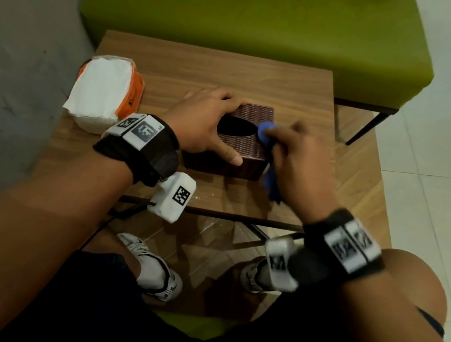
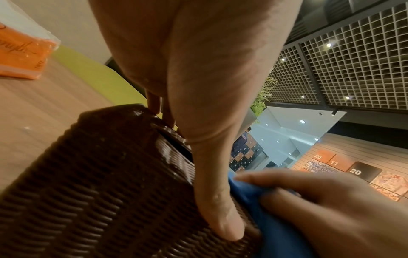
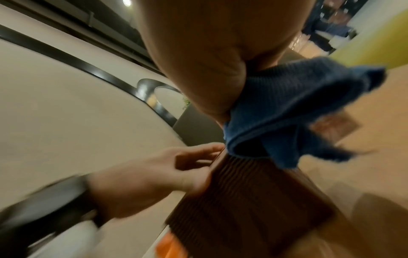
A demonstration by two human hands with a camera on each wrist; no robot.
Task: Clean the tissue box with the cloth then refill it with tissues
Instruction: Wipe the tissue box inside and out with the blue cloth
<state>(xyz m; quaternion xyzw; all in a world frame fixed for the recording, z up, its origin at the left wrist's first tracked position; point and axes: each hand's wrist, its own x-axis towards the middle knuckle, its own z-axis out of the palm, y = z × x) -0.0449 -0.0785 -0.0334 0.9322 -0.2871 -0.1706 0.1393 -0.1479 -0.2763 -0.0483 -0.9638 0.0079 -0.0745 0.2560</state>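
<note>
Wiping ribbed woven brown tissue box (image 1: 248,144) with crumpled blue cloth (image 1: 266,131).

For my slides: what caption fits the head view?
Left hand steadies the brown woven tissue box while right hand wipes it with a blue cloth.

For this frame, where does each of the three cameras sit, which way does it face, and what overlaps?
Head: on the head, looking down at the table; both forearms, hands, knees and shoes show.
Left wrist: along the left hand holding the tissue box; thumb and fingers show.
Right wrist: along the right hand gripping the blue cloth; palm shows.
Shared: all three show the box and cloth; each wrist view catches the other hand.
</note>
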